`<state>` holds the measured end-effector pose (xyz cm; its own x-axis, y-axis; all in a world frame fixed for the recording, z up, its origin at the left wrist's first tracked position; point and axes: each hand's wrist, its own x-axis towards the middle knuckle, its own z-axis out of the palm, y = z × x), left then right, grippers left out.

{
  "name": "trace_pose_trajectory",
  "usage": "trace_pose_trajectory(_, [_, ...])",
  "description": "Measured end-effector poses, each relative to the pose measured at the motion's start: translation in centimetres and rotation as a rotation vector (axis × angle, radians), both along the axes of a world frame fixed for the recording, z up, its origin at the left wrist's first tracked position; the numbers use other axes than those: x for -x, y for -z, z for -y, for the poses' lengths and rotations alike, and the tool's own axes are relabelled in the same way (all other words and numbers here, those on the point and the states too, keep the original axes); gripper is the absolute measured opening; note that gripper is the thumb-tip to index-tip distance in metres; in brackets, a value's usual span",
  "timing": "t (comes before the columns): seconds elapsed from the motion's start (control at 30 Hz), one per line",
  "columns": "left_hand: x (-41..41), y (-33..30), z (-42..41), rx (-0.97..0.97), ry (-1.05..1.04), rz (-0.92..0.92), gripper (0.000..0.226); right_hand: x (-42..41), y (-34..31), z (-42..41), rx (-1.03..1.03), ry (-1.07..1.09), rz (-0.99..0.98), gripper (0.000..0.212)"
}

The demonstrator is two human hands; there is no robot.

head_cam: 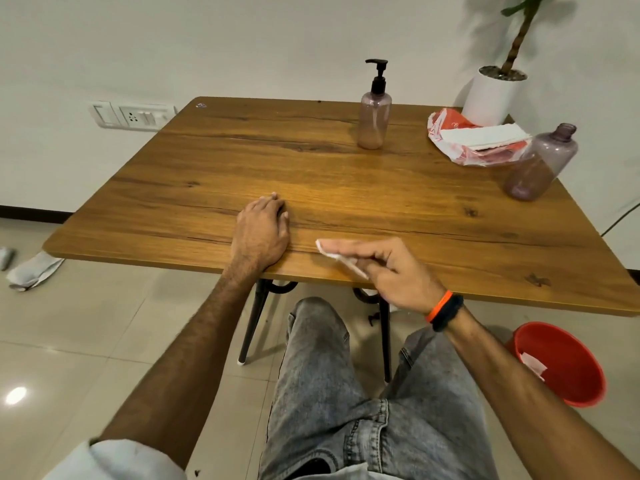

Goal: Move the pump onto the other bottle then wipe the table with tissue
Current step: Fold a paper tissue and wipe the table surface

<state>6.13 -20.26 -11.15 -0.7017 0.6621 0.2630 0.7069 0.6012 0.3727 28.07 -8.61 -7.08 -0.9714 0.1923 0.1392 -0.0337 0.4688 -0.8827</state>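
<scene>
The black pump [378,76] sits on a translucent purple bottle [374,121] standing upright near the far middle of the wooden table [346,188]. A second purple bottle [540,164] without a cap stands at the right edge. My right hand [391,275] presses a folded white tissue [332,252] flat against the table near its front edge. My left hand [261,230] rests palm down on the table, left of the tissue, fingers curled and holding nothing.
A red and white tissue packet [474,140] lies at the back right, next to a white plant pot [493,93]. A red bucket [561,363] with a used tissue stands on the floor at the right. Cloths [31,271] lie on the floor at the left.
</scene>
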Motion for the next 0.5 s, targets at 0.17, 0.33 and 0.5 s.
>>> trace_pose_trajectory(0.17, [-0.1,-0.1,0.1,0.002,0.008,0.004,0.044,3.4,-0.1,-2.7,-0.386,0.225,0.055,0.048])
trace_pose_trajectory(0.33, [-0.1,-0.2,0.1,0.007,-0.004,0.005,0.044,4.6,1.8,-2.6,-0.627,0.058,0.184,0.062])
trace_pose_trajectory(0.5, [-0.4,-0.3,0.0,-0.007,0.0,-0.007,0.043,1.2,1.9,-0.2,-0.646,-0.092,0.131,0.067])
